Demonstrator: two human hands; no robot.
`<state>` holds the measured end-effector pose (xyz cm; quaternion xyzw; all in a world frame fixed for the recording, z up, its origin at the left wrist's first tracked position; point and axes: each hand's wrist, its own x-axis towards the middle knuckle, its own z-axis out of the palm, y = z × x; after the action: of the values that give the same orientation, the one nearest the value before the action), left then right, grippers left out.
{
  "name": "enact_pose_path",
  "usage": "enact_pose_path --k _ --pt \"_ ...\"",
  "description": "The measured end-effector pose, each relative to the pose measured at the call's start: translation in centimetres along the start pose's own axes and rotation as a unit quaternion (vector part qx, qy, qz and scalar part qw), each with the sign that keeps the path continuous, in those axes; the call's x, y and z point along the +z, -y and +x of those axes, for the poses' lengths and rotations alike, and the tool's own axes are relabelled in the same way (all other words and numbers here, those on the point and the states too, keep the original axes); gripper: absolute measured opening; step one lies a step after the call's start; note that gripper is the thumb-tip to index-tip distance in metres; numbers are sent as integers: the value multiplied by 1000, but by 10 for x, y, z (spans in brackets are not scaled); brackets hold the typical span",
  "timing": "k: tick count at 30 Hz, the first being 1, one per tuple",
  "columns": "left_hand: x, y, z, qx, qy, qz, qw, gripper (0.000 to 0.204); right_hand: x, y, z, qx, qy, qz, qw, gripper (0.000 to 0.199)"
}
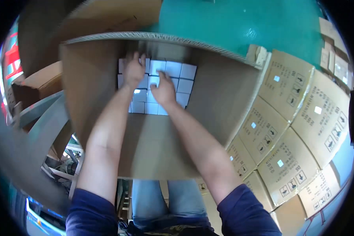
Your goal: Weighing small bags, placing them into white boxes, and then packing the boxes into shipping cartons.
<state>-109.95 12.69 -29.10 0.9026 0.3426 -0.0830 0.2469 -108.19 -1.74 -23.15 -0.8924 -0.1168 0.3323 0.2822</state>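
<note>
Both my arms reach down into a deep, open cardboard carton (224,90). On its bottom, small white boxes (188,71) stand side by side in close rows. My left hand (133,72) is over the far left part of the rows, fingers stretched forward and apart, near the carton's far wall. My right hand (165,90) lies over the middle of the white boxes, with thumb and forefinger apart against their tops. The other fingers of that hand are partly hidden. Neither hand visibly holds anything.
Stacked sealed cartons (289,161) with printed marks stand close on the right. Green floor (240,23) shows beyond the open carton. A blurred grey metal frame (47,122) runs along the left, with another brown carton (41,80) behind it.
</note>
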Motion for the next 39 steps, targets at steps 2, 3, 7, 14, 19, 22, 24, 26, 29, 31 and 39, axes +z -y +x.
enact_pose_path --k 2,3,7,14,19,22,24,26,29,31,39 --pt "-26 -14 -40 -44 -6 -94 995 36 -24 22 -59 8 36 96 995 47" --pt "-44 -29 -67 -46 -10 -160 986 35 -45 25 -90 -28 45 136 989 45" --pt "-162 -67 -199 -85 -71 -243 964 28 -168 50 -216 -92 -99 73 988 40" --pt "-240 -47 -379 -394 -289 -107 866 67 -226 -40 -246 89 -44 114 989 90" --pt "-181 -47 -381 -530 64 -707 464 69 -205 -41 -205 85 116 146 979 75" --pt "-143 -52 -353 -466 50 -702 537 49 -210 -46 -207 63 93 193 975 73" --pt "-139 -51 -350 -500 15 -639 584 28 -214 -37 -211 68 109 205 970 73" --pt "-127 -39 -355 -479 18 -678 558 30 -213 -31 -214 74 101 214 969 72" --pt "-123 -38 -363 -449 5 -717 533 34 -214 -35 -210 80 92 236 964 72" --pt "-128 -46 -360 -446 -11 -719 534 36 -212 -36 -202 75 87 245 963 71" --pt "-196 -52 -409 -401 73 -643 648 54 -244 -12 -279 92 61 54 992 59"
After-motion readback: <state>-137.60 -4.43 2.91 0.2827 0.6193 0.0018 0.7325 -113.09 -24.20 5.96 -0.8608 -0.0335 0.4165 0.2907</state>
